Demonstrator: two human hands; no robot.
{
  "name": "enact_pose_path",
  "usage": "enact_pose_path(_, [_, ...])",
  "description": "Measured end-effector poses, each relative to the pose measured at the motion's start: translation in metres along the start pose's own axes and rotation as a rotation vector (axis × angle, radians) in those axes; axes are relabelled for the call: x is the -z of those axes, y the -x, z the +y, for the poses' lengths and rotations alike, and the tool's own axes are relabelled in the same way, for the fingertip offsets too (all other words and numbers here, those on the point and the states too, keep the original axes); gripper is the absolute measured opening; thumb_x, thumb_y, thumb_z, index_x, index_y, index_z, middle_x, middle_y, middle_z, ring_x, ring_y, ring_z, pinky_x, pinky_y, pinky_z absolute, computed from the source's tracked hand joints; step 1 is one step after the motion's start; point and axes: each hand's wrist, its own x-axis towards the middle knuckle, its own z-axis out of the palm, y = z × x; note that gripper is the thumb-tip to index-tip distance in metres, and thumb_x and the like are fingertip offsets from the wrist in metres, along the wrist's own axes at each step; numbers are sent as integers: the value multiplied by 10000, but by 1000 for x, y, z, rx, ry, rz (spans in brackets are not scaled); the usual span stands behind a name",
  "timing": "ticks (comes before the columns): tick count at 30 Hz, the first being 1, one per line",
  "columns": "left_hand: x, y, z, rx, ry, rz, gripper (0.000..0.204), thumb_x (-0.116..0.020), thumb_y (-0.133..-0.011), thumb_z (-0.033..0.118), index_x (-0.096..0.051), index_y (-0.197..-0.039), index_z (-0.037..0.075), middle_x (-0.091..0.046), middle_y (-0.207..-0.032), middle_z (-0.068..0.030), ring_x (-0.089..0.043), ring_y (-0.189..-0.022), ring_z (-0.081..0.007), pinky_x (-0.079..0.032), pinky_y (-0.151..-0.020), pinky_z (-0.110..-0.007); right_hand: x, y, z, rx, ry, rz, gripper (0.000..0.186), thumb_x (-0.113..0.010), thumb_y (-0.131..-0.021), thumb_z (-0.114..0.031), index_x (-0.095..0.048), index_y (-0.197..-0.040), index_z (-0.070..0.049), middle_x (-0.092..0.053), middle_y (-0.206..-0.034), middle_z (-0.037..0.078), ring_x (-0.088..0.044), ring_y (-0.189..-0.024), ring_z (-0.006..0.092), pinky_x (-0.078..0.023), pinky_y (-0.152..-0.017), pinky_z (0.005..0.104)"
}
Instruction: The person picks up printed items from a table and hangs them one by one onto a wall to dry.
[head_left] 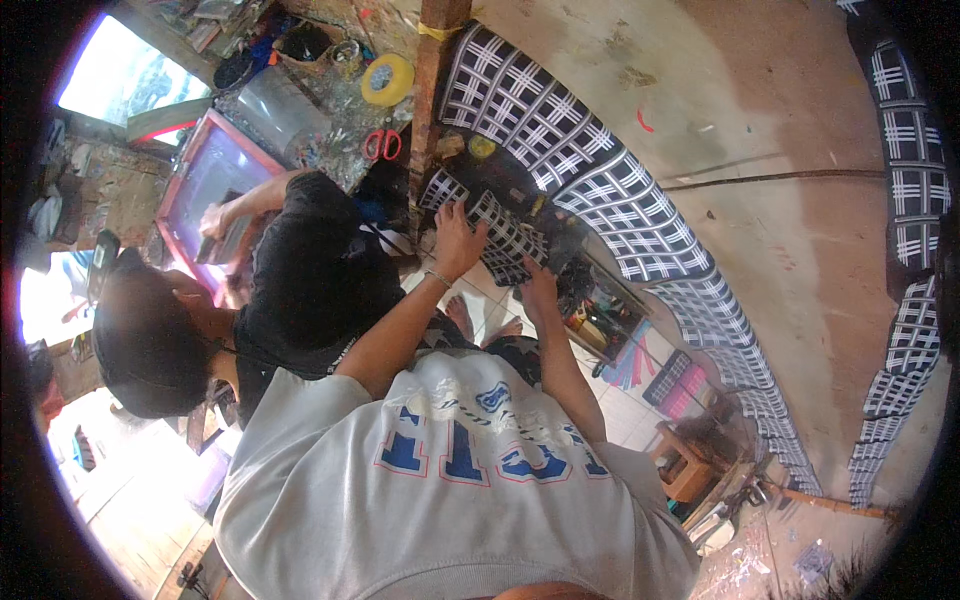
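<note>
In the middle of the view, my left hand [460, 238] grips the upper left part of a black-and-white plaid panel [508, 232], fingers over its edge. My right hand [538, 288] holds the same panel at its lower right corner, its fingers partly hidden. A smaller plaid piece [443, 188] lies just above my left hand. A long row of similar plaid panels [620, 217] runs along the board edge to the right, and my bare feet show on the tiles below.
A co-worker [300, 260] in black bends close on my left over a pink-framed screen [200, 170]. Behind are a cluttered bench [340, 140], yellow tape [388, 80] and a wooden post [430, 120]. A pale board [760, 120] fills the right; a wooden stool [688, 465] stands lower right.
</note>
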Motion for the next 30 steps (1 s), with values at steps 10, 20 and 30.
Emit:
enact_pose_path(10, [42,69,-30,133,46,-15,418,-613,-764,132,-474,-1129,-19,-458,-1164,-250,-421,-1125,-386,-353,-921,-435,-88,-83,-5,-160,-479,84,210,-622,-816,-229,-579,-911,-46,-605,-854,27,-578,-778,143,-450,-690,320])
enact_pose_path(20, [69,53,-51,379,625,7,281,-513,-889,205,-587,-1044,-18,-634,-922,-80,-561,-824,-143,-435,-754,-270,-44,27,-73,-120,-707,-85,231,-671,-785,-199,-620,-898,-5,-630,-880,57,-593,-741,163,-461,-667,290])
enact_pose_path(30, [103,63,67,-69,474,-638,508,-536,-859,166,-357,-1316,36,-443,-1290,-116,-449,-1163,-261,-341,-977,-355,89,169,-66,701,601,-28,369,-631,-808,-226,-588,-1022,71,-599,-930,167,-508,-745,181,-424,-681,370])
